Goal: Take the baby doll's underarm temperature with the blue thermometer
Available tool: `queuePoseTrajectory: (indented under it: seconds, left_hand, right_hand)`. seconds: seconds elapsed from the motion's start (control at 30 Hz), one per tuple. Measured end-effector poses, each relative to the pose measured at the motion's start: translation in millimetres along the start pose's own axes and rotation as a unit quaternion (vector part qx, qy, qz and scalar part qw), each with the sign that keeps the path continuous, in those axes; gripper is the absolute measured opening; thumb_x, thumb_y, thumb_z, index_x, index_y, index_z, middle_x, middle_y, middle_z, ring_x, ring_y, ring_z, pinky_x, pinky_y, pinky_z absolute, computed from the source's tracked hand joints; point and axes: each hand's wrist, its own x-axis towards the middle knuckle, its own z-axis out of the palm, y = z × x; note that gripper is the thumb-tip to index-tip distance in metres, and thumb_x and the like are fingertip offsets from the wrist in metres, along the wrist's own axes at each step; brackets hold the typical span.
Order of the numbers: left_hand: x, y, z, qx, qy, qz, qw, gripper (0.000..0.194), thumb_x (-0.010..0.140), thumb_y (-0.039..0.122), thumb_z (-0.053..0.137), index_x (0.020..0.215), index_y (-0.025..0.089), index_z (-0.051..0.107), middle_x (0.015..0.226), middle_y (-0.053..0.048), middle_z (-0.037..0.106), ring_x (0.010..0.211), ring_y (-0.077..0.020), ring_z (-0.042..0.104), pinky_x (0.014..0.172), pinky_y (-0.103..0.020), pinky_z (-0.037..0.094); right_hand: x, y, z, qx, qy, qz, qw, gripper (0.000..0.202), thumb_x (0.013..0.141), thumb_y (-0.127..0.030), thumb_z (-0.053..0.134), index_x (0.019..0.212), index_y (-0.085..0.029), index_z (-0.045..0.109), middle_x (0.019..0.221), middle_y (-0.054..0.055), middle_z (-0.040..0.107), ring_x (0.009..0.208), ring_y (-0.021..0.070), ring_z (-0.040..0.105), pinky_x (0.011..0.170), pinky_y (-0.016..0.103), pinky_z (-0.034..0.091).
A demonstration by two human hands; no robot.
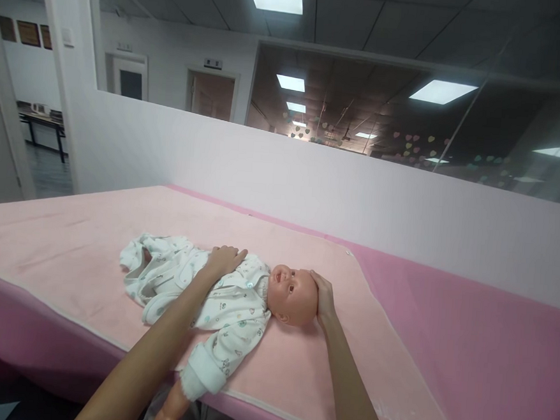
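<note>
Peach plastic doll (242, 303) seemingly steadied
Left hand (226, 260) lay on printed white clothes (170, 273), right hand (324, 297) cupped head (300, 298); shifting likely needed both.

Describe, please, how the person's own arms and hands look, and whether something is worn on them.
The left hand and the right hand are both bare: no glove, ring or watch can be seen. The left forearm and right forearm are slim, narrow towards the wrist, and show no sleeve, cable or marking.
</note>
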Motion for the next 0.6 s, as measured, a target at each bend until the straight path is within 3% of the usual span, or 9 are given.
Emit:
queuePoseTrajectory:
  seconds: [0.2, 0.27, 0.33, 0.4, 0.47, 0.53, 0.6]
  left_hand:
    - [2, 0, 2.0, -0.024, 0.021, -0.023, 0.999, 0.053, 0.083, 0.047, 0.026, 0.09, 0.014, 0.066, 0.098, -0.017, 0.066, 0.096, -0.0308, 0.057, 0.089, -0.046, 0.031]
    - [1, 1, 0.5, -0.093, 0.057, -0.006, 0.994, 0.045, 0.079, 0.048, 0.039, 0.099, 0.016, 0.064, 0.108, -0.014, 0.063, 0.104, -0.0297, 0.054, 0.094, -0.045, 0.028]
    - [-4, 1, -3.6, -0.225, 0.077, 0.062, 0.969, 0.043, 0.074, 0.046, 0.051, 0.106, 0.02, 0.061, 0.12, -0.01, 0.057, 0.114, -0.0274, 0.047, 0.099, -0.041, 0.028]
    - [-13, 1, -9.3, -0.35, 0.04, 0.162, 0.922, 0.042, 0.071, 0.043, 0.058, 0.107, 0.023, 0.062, 0.128, -0.006, 0.051, 0.124, -0.0251, 0.037, 0.101, -0.037, 0.028]
    - [-23, 1, -14.0, -0.398, -0.03, 0.241, 0.885, 0.038, 0.067, 0.04, 0.064, 0.103, 0.026, 0.064, 0.132, -0.003, 0.047, 0.13, -0.0242, 0.028, 0.102, -0.036, 0.027]
    - [-30, 2, -15.9, -0.399, -0.069, 0.266, 0.874, 0.037, 0.06, 0.036, 0.072, 0.095, 0.025, 0.067, 0.129, -0.003, 0.049, 0.129, -0.0254, 0.028, 0.102, -0.036, 0.028]
    - [-35, 5, -15.1, -0.405, -0.056, 0.242, 0.88, 0.033, 0.055, 0.034, 0.075, 0.085, 0.021, 0.069, 0.117, -0.006, 0.057, 0.118, -0.026, 0.042, 0.097, -0.035, 0.033]
  right_hand:
    - [-2, -3, 2, -0.032, 0.001, -0.038, 0.999, 0.03, 0.065, -0.043, 0.06, 0.073, -0.016, 0.071, 0.085, 0.006, 0.07, 0.084, 0.0217, 0.061, 0.078, 0.031, 0.045]
    - [-4, -6, 3, -0.068, -0.002, -0.053, 0.996, 0.028, 0.065, -0.041, 0.059, 0.072, -0.016, 0.071, 0.084, 0.005, 0.07, 0.085, 0.0217, 0.061, 0.077, 0.031, 0.045]
    - [-6, -8, 5, -0.082, 0.0, -0.062, 0.995, 0.026, 0.065, -0.039, 0.059, 0.071, -0.016, 0.071, 0.083, 0.005, 0.07, 0.085, 0.0213, 0.06, 0.077, 0.03, 0.045]
    - [-7, -9, 6, -0.093, 0.006, -0.072, 0.993, 0.025, 0.066, -0.037, 0.058, 0.07, -0.017, 0.07, 0.083, 0.005, 0.07, 0.085, 0.0208, 0.06, 0.078, 0.03, 0.044]
    - [-8, -10, 6, -0.114, 0.013, -0.086, 0.99, 0.025, 0.067, -0.037, 0.056, 0.07, -0.017, 0.07, 0.084, 0.005, 0.069, 0.084, 0.0208, 0.06, 0.077, 0.03, 0.045]
    - [-9, -12, 6, -0.131, 0.021, -0.098, 0.986, 0.025, 0.068, -0.038, 0.055, 0.069, -0.017, 0.069, 0.083, 0.006, 0.069, 0.082, 0.0211, 0.06, 0.075, 0.031, 0.045]
    - [-11, -15, 7, -0.169, 0.028, -0.129, 0.977, 0.025, 0.07, -0.037, 0.055, 0.069, -0.017, 0.068, 0.081, 0.006, 0.069, 0.081, 0.0213, 0.06, 0.075, 0.032, 0.045]
